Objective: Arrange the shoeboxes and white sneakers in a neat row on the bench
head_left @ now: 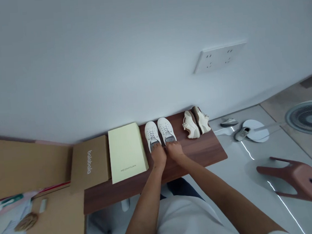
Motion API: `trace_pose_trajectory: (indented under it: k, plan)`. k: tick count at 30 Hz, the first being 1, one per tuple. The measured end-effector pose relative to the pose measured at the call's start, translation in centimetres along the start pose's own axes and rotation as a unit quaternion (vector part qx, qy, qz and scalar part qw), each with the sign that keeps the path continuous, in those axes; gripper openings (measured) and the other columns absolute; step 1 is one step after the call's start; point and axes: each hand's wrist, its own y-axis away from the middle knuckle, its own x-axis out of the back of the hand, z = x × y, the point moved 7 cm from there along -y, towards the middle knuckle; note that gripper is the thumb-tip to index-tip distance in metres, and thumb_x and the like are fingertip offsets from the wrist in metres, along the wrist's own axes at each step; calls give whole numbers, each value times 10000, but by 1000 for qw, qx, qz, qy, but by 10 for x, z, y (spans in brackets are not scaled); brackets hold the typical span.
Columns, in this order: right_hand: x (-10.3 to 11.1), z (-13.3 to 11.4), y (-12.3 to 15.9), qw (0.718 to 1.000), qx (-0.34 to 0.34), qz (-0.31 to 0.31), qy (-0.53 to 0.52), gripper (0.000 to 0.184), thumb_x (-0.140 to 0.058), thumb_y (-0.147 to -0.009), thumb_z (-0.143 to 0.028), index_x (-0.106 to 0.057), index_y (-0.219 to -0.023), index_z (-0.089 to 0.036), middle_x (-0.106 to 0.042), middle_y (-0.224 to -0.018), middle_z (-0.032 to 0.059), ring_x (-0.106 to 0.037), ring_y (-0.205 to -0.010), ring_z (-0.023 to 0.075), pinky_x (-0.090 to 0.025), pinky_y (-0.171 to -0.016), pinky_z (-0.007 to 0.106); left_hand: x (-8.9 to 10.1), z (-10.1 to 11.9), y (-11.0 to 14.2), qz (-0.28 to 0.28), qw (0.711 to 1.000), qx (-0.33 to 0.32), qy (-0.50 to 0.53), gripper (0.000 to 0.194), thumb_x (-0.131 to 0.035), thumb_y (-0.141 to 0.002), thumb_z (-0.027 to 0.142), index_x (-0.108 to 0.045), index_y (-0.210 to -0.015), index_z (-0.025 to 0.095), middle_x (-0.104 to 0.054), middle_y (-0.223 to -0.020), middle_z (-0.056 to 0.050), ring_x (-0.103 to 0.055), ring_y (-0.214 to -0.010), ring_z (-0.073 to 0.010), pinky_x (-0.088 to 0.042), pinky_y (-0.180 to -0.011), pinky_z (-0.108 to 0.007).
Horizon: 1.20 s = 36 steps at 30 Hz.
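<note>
Two white sneakers stand side by side, toes toward the wall, on a dark wooden table (202, 153). My left hand (158, 155) is closed on the heel of the left white sneaker (151, 133). My right hand (174, 149) is closed on the heel of the right white sneaker (166, 129). Both arms reach forward from below.
A pale green shoe box (126, 151) and a brown shoe box (89, 162) lie left of the sneakers. A beige and brown pair of sneakers (195, 122) lies on its side at the right. Cardboard boxes (22, 167) stand far left. A reddish stool (298, 178), fan (308, 116) and white base (254, 130) are on the floor.
</note>
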Motion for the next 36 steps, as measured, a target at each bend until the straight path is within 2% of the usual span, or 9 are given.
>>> trace_pose_trajectory:
  k: [4, 8, 10, 13, 18, 22, 26, 31, 36]
  plan:
    - [36, 45, 4, 997, -10, 71, -38, 357, -487, -997, -381, -720, -1128, -145, -750, -1079, 190, -662, -1033, 316, -419, -932, 387, 22, 21, -3, 39, 999, -35, 7, 380, -550, -943, 257, -594, -1302, 139, -652, -1248, -208, -601, -1211, -347, -435, -1034, -435]
    - [69, 133, 11, 984, -95, 132, -71, 369, -490, -991, -366, -695, -1215, -155, -745, -1134, 166, -646, -1066, 313, -405, -954, 376, 26, 67, -15, 35, 993, -93, 61, 403, -552, -948, 248, -580, -1344, 177, -662, -1255, -160, -597, -1222, -308, -416, -1070, -418]
    - [75, 176, 16, 979, -132, 139, -67, 360, -523, -972, -344, -686, -1223, -143, -735, -1150, 174, -633, -1088, 319, -407, -969, 383, 14, 94, -21, 13, 987, -124, 105, 399, -560, -948, 240, -578, -1342, 177, -672, -1237, -140, -607, -1208, -272, -431, -1060, -382]
    - [74, 228, 22, 975, -160, 144, -62, 391, -573, -940, -305, -637, -1286, -134, -707, -1202, 181, -607, -1135, 327, -421, -995, 403, -19, 127, -28, -32, 976, -151, 151, 414, -588, -935, 234, -566, -1343, 167, -676, -1227, -129, -620, -1192, -247, -455, -1037, -364]
    - [63, 284, 17, 979, -154, 117, -68, 510, -724, -833, -265, -597, -1308, -128, -685, -1220, 167, -607, -1145, 309, -452, -991, 388, -76, 154, -37, -78, 974, -158, 146, 401, -671, -882, 234, -604, -1265, 139, -657, -1254, -161, -610, -1213, -269, -450, -1034, -371]
    - [50, 303, 0, 986, -139, 39, -90, 471, -821, -737, -233, -664, -1170, -136, -714, -1129, 138, -653, -1046, 272, -479, -904, 317, -106, 160, -41, -109, 975, -141, 130, 329, -713, -855, 248, -642, -1158, 143, -682, -1180, -157, -637, -1148, -269, -470, -960, -353]
    - [40, 307, -14, 985, -138, -16, -107, 352, -807, -737, -233, -688, -1054, -139, -744, -1015, 93, -668, -907, 228, -475, -788, 266, -116, 167, -45, -108, 977, -140, 121, 270, -715, -854, 276, -660, -1081, 140, -692, -1140, -154, -644, -1105, -262, -466, -926, -344]
    - [46, 307, -16, 986, -120, 3, -114, 313, -782, -750, -283, -699, -1022, -153, -754, -974, 57, -661, -874, 215, -462, -745, 252, -114, 171, -45, -121, 973, -148, 129, 231, -717, -853, 281, -684, -1041, 151, -724, -1082, -137, -657, -1051, -258, -470, -903, -338]
    - [62, 292, -10, 996, -63, 12, -67, 337, -737, -816, -284, -695, -1122, -149, -751, -1066, 94, -678, -980, 243, -464, -832, 273, -92, 171, -36, -84, 975, -176, 104, 285, -668, -882, 251, -665, -1146, 144, -715, -1130, -153, -640, -1133, -281, -476, -951, -346]
